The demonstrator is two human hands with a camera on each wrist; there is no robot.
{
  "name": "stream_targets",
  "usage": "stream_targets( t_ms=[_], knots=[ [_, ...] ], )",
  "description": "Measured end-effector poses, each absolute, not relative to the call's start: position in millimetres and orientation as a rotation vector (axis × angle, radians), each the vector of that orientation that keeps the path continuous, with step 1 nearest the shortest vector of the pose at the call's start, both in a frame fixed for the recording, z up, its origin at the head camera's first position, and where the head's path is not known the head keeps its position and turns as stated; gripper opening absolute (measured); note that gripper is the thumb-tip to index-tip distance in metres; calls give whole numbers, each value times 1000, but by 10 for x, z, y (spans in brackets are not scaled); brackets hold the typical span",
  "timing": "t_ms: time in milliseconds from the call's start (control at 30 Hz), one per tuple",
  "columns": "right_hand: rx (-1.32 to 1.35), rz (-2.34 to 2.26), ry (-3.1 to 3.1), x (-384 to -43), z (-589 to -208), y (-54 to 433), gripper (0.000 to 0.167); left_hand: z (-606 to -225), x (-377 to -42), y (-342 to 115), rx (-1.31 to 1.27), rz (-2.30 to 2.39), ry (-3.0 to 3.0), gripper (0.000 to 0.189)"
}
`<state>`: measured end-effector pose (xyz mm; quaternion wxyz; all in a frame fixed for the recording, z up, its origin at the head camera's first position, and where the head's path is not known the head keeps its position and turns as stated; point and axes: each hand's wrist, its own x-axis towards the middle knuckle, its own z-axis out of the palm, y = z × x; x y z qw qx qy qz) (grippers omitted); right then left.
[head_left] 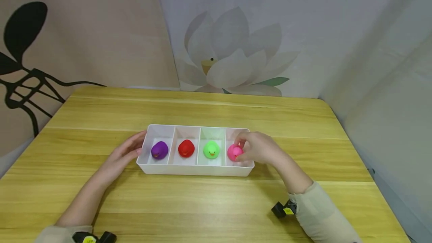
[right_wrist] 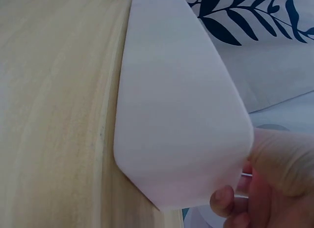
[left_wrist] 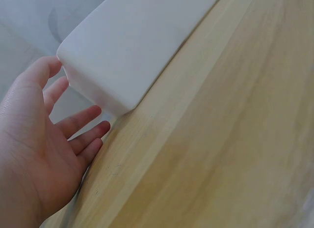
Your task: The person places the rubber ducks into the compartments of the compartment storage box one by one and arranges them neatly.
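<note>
A white divided tray (head_left: 194, 170) stands lengthwise on the wooden table. In its compartments, from left to right, sit a purple toy duck (head_left: 159, 150), a red toy duck (head_left: 186, 148), a green toy duck (head_left: 211, 149) and a pink toy duck (head_left: 233, 152). My right hand (head_left: 260, 147) reaches over the right end and pinches the pink duck between thumb and fingers. At the other end, my left hand (head_left: 119, 157) touches the tray with relaxed, spread fingers. The left wrist view shows its thumb at the rim; in the right wrist view the tray wall hides the pink duck.
The wooden table (head_left: 189, 205) extends around the tray on all sides. Behind it hangs a pale curtain with a printed lotus (head_left: 233, 48), and more fabric (head_left: 381, 85) borders the right side. Small black wrist cameras are strapped at both sleeves.
</note>
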<state>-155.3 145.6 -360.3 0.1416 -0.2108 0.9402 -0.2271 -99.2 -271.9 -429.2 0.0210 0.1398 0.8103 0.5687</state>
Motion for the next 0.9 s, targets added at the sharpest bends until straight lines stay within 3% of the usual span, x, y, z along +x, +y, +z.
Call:
stream_targets(
  t_ms=[900],
  knots=[
    [-756,-1188,2888,-1332,-3715,2132,24,-4204,-985,-2720,481,1732,2498,51]
  ],
)
